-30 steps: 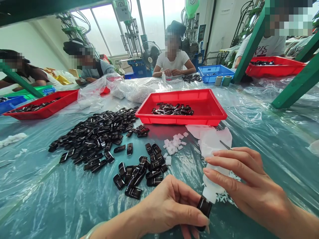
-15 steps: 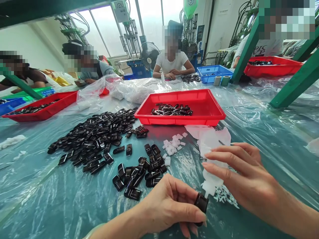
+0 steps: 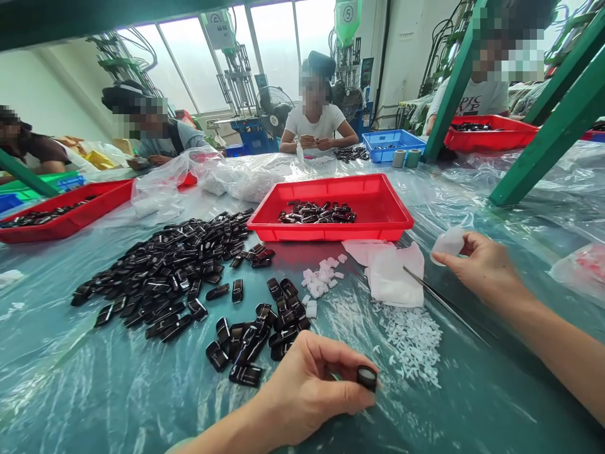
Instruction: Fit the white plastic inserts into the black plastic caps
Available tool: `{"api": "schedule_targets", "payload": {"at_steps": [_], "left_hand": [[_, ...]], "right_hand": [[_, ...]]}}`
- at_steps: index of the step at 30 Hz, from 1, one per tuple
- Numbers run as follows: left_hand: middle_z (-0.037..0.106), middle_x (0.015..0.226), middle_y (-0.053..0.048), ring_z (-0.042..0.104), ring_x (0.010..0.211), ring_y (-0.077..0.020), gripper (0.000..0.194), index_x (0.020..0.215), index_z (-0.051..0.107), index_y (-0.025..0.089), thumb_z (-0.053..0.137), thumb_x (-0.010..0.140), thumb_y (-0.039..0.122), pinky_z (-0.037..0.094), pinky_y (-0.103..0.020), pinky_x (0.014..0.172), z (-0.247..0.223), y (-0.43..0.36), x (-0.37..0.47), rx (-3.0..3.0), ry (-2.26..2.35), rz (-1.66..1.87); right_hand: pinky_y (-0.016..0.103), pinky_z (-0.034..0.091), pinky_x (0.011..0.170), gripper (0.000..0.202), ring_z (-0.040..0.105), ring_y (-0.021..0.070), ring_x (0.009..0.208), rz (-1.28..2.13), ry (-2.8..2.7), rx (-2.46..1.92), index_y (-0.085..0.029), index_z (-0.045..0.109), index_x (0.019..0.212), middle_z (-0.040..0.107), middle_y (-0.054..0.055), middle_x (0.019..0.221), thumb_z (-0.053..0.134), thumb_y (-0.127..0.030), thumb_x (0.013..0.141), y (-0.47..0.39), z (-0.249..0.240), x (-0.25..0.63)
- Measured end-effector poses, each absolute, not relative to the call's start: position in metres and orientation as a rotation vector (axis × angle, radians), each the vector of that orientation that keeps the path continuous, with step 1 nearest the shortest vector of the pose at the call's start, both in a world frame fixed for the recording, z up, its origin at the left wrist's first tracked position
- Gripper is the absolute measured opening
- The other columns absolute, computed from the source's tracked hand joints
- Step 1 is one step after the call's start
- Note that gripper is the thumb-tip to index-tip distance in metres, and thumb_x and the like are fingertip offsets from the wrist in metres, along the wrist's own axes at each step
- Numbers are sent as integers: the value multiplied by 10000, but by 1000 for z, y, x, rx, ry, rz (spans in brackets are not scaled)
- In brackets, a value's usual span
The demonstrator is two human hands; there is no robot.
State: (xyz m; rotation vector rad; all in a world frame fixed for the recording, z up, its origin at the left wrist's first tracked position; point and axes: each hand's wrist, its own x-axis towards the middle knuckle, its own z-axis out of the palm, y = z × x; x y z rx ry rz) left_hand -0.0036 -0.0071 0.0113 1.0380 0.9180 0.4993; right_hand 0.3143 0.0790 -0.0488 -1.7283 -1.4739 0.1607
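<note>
Pinched between the thumb and fingers of my left hand (image 3: pixel 316 384) is a small glossy black plastic part (image 3: pixel 367 378), its end turned up toward me. Out to the right, my right hand (image 3: pixel 486 261) grips a white translucent squeeze bottle (image 3: pixel 448 244) by its side; its nozzle is not visible. Between my hands lie a heap of tiny white slivers (image 3: pixel 413 340), a folded white cloth (image 3: pixel 396 277) and metal tweezers (image 3: pixel 447 306) with one end resting on the cloth. Small white blocks (image 3: pixel 321 277) sit left of the cloth. Loose black parts (image 3: pixel 255 334) lie beyond my left hand.
A large pile of black parts (image 3: pixel 170 271) spreads at left. Behind it stands a red tray (image 3: pixel 331 233) holding more. Plastic sheeting covers the table (image 3: pixel 142 391). Green posts (image 3: pixel 543 120) rise at right. Several co-workers sit around, one person (image 3: pixel 314 123) directly across.
My right hand has carried the white bottle away from the black part, up and to the right, uncovering the slivers and tweezers. My left hand still holds the part, now turned end-up.
</note>
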Motion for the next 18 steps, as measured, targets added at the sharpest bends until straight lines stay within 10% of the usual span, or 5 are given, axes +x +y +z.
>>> {"api": "schedule_targets", "payload": {"at_steps": [10,15,18], "left_hand": [[603,674,-41,489,624,-106,136,728,732,118,705,600,158,374,-213,571,11,-10,-3,1168,947,549],[530,584,0,408,529,-68,134,706,696,113,684,624,218,324,-200,514,7,-10,-3,1136,990,497],[451,513,31,354,477,-57,159,702,683,109,682,611,240,270,-194,463,5,-10,-1,1160,1044,437]], "right_hand": [[358,511,724,324,591,167,870,311,-1206,-1936,-163,495,1159,569,65,1077,512,-316,874,71,-26,293],[430,459,781,930,478,330,1098,30,-1222,-1830,-95,254,1343,446,218,1248,766,-336,605,56,7,278],[416,428,816,688,435,293,1144,-156,-1316,-1648,-180,366,1274,430,159,1275,697,-314,686,40,17,259]]}}
